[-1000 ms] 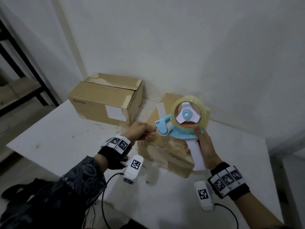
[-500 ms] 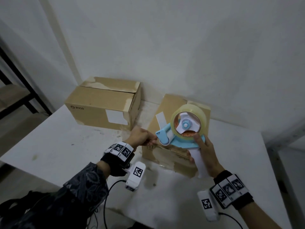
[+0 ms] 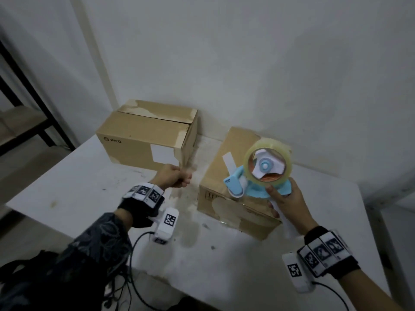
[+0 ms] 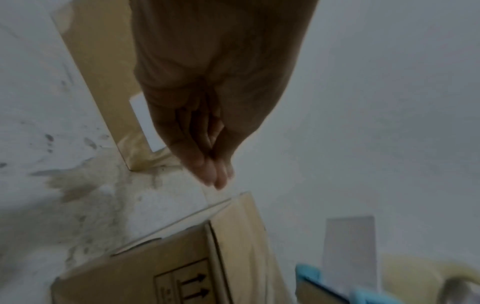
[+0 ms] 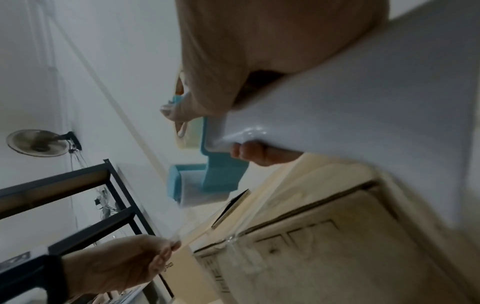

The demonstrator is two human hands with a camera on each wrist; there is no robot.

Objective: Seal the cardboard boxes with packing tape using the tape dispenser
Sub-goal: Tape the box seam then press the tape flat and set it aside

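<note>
My right hand grips the white handle of a blue tape dispenser, which carries a clear tape roll and hovers over the near cardboard box. To its left, above the table, my left hand has its fingertips pinched together. In the right wrist view the left hand pinches a clear tape strip stretched from the dispenser. A second, larger cardboard box stands at the back left, its top flaps closed.
Both boxes sit on a stained white table pushed against a white wall. A black metal shelf stands to the left. Cables hang off the table's front edge. A wall fan shows in the right wrist view.
My left hand has drawn away to the left from the dispenser's front, pulling the tape out. The dispenser has shifted slightly to the right over the near box.
</note>
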